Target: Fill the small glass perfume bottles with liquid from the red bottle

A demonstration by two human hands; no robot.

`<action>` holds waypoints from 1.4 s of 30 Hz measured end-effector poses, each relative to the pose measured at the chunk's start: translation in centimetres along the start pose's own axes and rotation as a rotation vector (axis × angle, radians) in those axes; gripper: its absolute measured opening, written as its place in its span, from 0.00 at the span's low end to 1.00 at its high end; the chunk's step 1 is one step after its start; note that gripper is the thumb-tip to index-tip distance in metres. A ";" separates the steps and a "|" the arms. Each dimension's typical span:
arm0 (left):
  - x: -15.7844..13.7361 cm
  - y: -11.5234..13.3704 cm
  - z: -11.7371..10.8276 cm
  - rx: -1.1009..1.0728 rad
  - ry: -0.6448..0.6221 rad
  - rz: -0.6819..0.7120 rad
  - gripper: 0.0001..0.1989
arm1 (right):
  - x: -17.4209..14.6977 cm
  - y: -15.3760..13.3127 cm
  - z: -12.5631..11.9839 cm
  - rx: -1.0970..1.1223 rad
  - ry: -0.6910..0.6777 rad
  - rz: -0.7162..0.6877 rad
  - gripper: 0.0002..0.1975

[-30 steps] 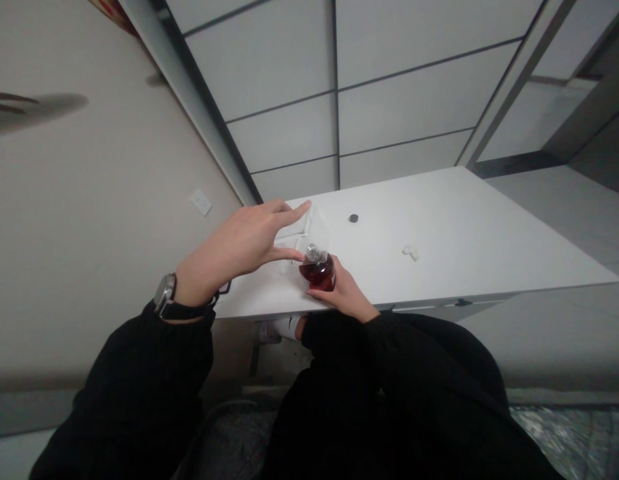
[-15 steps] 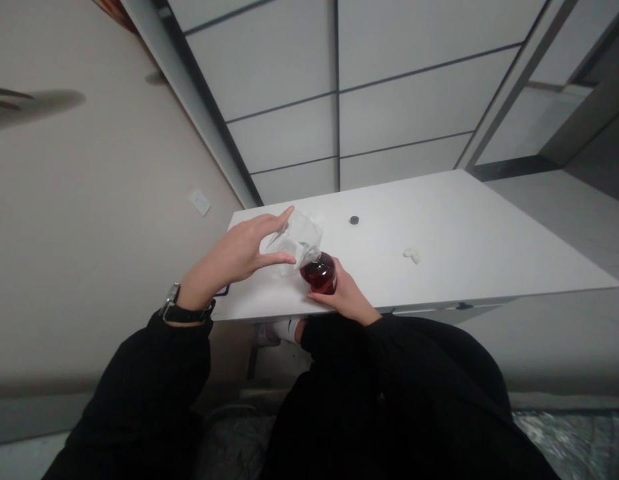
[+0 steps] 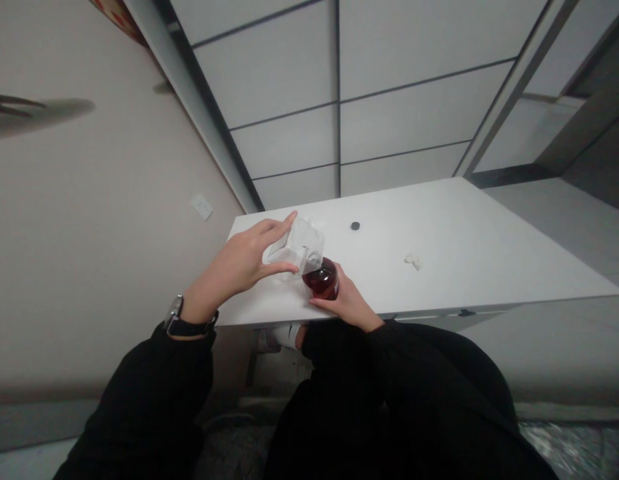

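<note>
My left hand (image 3: 242, 259) grips a clear, angular, see-through container (image 3: 303, 241) between thumb and fingers, tilted above the table. Its lower right side meets the neck of a bottle (image 3: 322, 281) of dark red liquid. Around that bottle's right side my right hand (image 3: 350, 303) is wrapped, thumb at the near side. The bottle leans toward the container, and its neck shows only through the clear wall. Whether liquid is flowing, I cannot tell.
Beyond the bottle, a small dark round cap (image 3: 355, 226) lies on the white table (image 3: 464, 233). A crumpled whitish scrap (image 3: 413, 261) is further right. A wall with a socket (image 3: 202, 207) stands left, and panelled doors (image 3: 289, 147) rise behind the table.
The view has shifted slightly, so everything sits a little lower. The container now overlaps the bottle's neck more. Both hands keep their grips.
</note>
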State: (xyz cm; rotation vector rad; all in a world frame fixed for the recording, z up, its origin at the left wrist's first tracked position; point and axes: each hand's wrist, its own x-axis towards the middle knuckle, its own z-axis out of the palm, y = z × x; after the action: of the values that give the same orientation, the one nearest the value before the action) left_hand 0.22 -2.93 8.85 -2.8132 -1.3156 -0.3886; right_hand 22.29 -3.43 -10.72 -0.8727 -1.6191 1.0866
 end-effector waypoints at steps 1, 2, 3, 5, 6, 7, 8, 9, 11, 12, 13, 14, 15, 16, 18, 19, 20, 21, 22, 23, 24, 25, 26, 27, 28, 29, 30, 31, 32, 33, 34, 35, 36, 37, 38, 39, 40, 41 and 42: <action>0.0 0.3 -0.2 0.019 -0.008 0.002 0.44 | 0.0 0.0 0.0 0.001 0.001 -0.002 0.47; 0.1 0.6 -0.4 0.040 -0.019 0.001 0.43 | 0.0 0.0 0.0 0.001 0.002 -0.004 0.47; 0.2 0.9 -0.7 0.064 -0.034 -0.003 0.43 | 0.0 0.1 0.0 0.000 0.003 -0.006 0.47; 0.6 1.6 -1.3 0.126 -0.072 -0.023 0.43 | 0.0 0.1 0.0 -0.004 0.004 -0.008 0.46; 0.8 2.0 -1.6 0.165 -0.097 -0.036 0.43 | 0.0 0.1 0.0 -0.005 0.004 -0.009 0.46; 1.1 2.5 -2.0 0.206 -0.123 -0.049 0.43 | 0.0 0.1 0.0 -0.007 0.004 -0.011 0.46; 1.3 2.9 -2.3 0.250 -0.152 -0.059 0.43 | 0.0 0.1 0.0 -0.007 0.004 -0.013 0.46; 1.7 3.3 -2.7 0.293 -0.179 -0.066 0.43 | 0.0 0.1 0.0 -0.007 0.004 -0.014 0.45; 2.4 4.1 -3.4 0.370 -0.227 -0.072 0.42 | 0.0 0.0 0.0 -0.004 0.006 -0.012 0.45; 2.7 4.4 -3.7 0.401 -0.248 -0.071 0.42 | 0.1 -0.1 0.0 -0.002 0.006 -0.008 0.44; 3.0 4.8 -4.0 0.428 -0.269 -0.069 0.41 | 0.1 -0.1 0.0 -0.001 0.005 -0.004 0.44; 3.4 5.1 -4.3 0.452 -0.289 -0.067 0.41 | 0.1 -0.2 -0.1 -0.001 0.004 0.002 0.43; 3.6 5.4 -4.5 0.473 -0.308 -0.066 0.41 | 0.1 -0.2 -0.1 -0.002 0.003 0.007 0.43; 3.9 5.6 -4.7 0.492 -0.327 -0.065 0.41 | 0.1 -0.2 -0.1 -0.004 0.003 0.011 0.43; 4.3 6.1 -4.9 0.521 -0.357 -0.064 0.41 | 0.1 -0.1 -0.1 -0.009 0.003 0.012 0.43; 4.4 6.3 -5.0 0.532 -0.367 -0.063 0.41 | 0.0 -0.1 -0.1 -0.010 0.002 0.012 0.43; 4.5 6.5 -5.1 0.539 -0.372 -0.058 0.40 | 0.0 -0.1 -0.1 -0.011 0.001 0.012 0.43; 4.7 6.6 -5.1 0.544 -0.373 -0.052 0.40 | 0.0 -0.1 -0.2 -0.011 -0.001 0.012 0.43; 4.7 6.8 -5.1 0.547 -0.372 -0.048 0.39 | 0.0 -0.1 -0.2 -0.011 -0.003 0.013 0.42; 4.8 6.9 -5.1 0.550 -0.371 -0.047 0.39 | 0.0 -0.1 -0.2 -0.011 -0.003 0.014 0.42; 4.9 7.1 -5.1 0.554 -0.371 -0.048 0.39 | 0.1 -0.1 -0.2 -0.011 -0.004 0.015 0.42; 5.0 7.2 -5.1 0.559 -0.374 -0.050 0.39 | 0.1 -0.2 -0.2 -0.011 -0.006 0.015 0.42; 5.1 7.4 -5.2 0.565 -0.380 -0.053 0.39 | 0.1 -0.3 -0.2 -0.011 -0.007 0.016 0.42; 5.1 7.5 -5.2 0.571 -0.386 -0.054 0.40 | 0.1 -0.3 -0.3 -0.012 -0.008 0.018 0.41; 5.2 7.6 -5.2 0.576 -0.390 -0.054 0.40 | 0.1 -0.4 -0.3 -0.013 -0.009 0.021 0.41; 5.3 7.7 -5.3 0.580 -0.393 -0.054 0.40 | 0.1 -0.4 -0.3 -0.015 -0.009 0.023 0.41; 5.3 7.7 -5.3 0.581 -0.395 -0.055 0.39 | 0.1 -0.5 -0.3 -0.015 -0.009 0.024 0.42; 5.3 7.8 -5.3 0.581 -0.397 -0.058 0.39 | 0.1 -0.4 -0.3 -0.016 -0.007 0.023 0.42; 5.3 7.8 -5.4 0.580 -0.399 -0.062 0.39 | 0.1 -0.4 -0.3 -0.016 -0.005 0.022 0.42; 5.3 7.8 -5.4 0.579 -0.402 -0.066 0.39 | 0.1 -0.4 -0.2 -0.016 -0.002 0.020 0.42; 5.3 7.8 -5.4 0.577 -0.404 -0.069 0.39 | 0.1 -0.3 -0.2 -0.017 0.000 0.017 0.42; 5.2 7.8 -5.4 0.575 -0.406 -0.070 0.39 | 0.1 -0.3 -0.2 -0.017 0.002 0.016 0.42; 5.2 7.8 -5.4 0.574 -0.404 -0.069 0.39 | 0.1 -0.2 -0.2 -0.016 0.002 0.016 0.42; 5.2 7.7 -5.4 0.574 -0.402 -0.067 0.39 | 0.1 -0.2 -0.2 -0.015 0.003 0.015 0.42; 5.2 7.7 -5.4 0.573 -0.400 -0.065 0.39 | 0.1 -0.2 -0.2 -0.014 0.003 0.013 0.42; 5.2 7.7 -5.4 0.574 -0.396 -0.064 0.39 | 0.1 -0.2 -0.2 -0.013 0.003 0.012 0.42; 5.2 7.6 -5.3 0.575 -0.392 -0.066 0.39 | 0.1 -0.2 -0.2 -0.012 0.003 0.012 0.42; 5.2 7.6 -5.3 0.574 -0.389 -0.068 0.39 | 0.0 -0.3 -0.2 -0.012 0.003 0.014 0.42; 5.2 7.6 -5.3 0.572 -0.385 -0.069 0.39 | 0.0 -0.3 -0.2 -0.012 0.003 0.015 0.43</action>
State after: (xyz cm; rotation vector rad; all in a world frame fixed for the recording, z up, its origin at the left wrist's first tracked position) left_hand 8.00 -4.55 15.84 -2.4185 -1.3083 0.4838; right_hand 22.48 -3.46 -10.41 -0.8957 -1.6200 1.0867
